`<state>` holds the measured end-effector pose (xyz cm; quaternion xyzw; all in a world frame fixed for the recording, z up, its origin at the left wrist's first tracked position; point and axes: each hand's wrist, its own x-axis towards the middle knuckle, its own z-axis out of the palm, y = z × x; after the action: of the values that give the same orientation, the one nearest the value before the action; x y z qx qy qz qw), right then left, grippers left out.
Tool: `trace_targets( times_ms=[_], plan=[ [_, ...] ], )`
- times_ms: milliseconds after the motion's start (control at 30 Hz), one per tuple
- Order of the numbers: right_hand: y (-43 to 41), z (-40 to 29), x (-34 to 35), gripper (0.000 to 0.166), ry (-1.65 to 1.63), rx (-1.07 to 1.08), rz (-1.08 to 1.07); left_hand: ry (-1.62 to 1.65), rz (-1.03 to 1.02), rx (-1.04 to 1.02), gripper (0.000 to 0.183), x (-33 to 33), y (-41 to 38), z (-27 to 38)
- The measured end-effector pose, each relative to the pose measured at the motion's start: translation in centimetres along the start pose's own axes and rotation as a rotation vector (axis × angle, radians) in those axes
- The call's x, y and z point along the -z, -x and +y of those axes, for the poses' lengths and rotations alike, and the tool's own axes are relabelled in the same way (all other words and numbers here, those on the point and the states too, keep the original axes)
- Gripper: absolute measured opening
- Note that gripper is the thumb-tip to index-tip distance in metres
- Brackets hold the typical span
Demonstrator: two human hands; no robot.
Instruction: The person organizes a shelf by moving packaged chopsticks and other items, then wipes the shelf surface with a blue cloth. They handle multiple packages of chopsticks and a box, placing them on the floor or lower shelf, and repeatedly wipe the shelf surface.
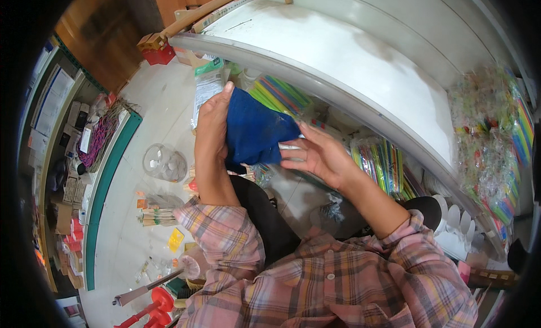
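Observation:
A dark blue cloth (258, 129) hangs in the air in front of me, smudged with pale dirt near its right side. My left hand (214, 116) grips its upper left edge, with the thumb on top. At the cloth's right corner, my right hand (319, 152) pinches it between thumb and forefinger, while the other fingers spread below. Beyond the cloth runs the front edge of a white shelf (338, 53), with grey smudges on its surface. Packs of coloured drinking straws (281, 93) lie on the level beneath it, partly hidden by the cloth.
Bagged straws (486, 137) are heaped at the shelf's right end. White disposable cups (454, 218) are stacked below. On the floor stand a clear plastic jar (165, 163), bundled sticks (157, 216) and red plungers (156, 307). A stocked shelf unit with a green edge (110, 192) lines the left.

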<state>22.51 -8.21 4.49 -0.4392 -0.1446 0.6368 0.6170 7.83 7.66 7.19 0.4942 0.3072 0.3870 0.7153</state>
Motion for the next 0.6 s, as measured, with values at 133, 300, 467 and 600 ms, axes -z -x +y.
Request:
trace_targets(
  times_ms=[133, 300, 467, 600],
  plan=[
    [0.4, 2.3, -0.3, 0.093, 0.655, 0.589, 0.085, 0.049, 0.001, 0.001, 0.034, 0.3, -0.6, -0.8],
    [-1.4, 3.8, -1.3, 0.108, 0.694, 0.631, 0.068, 0.208, 0.012, 0.090, 0.036, -0.7, -1.6, -1.7],
    [-0.8, 2.6, 0.5, 0.102, 0.381, 0.294, 0.016, 0.263, 0.066, 0.035, 0.035, -0.2, -2.0, -2.7],
    [2.0, -0.5, 0.2, 0.087, 0.074, 0.472, -0.144, -0.312, 0.213, -0.097, 0.030, 1.6, -3.1, -4.1]
  ],
)
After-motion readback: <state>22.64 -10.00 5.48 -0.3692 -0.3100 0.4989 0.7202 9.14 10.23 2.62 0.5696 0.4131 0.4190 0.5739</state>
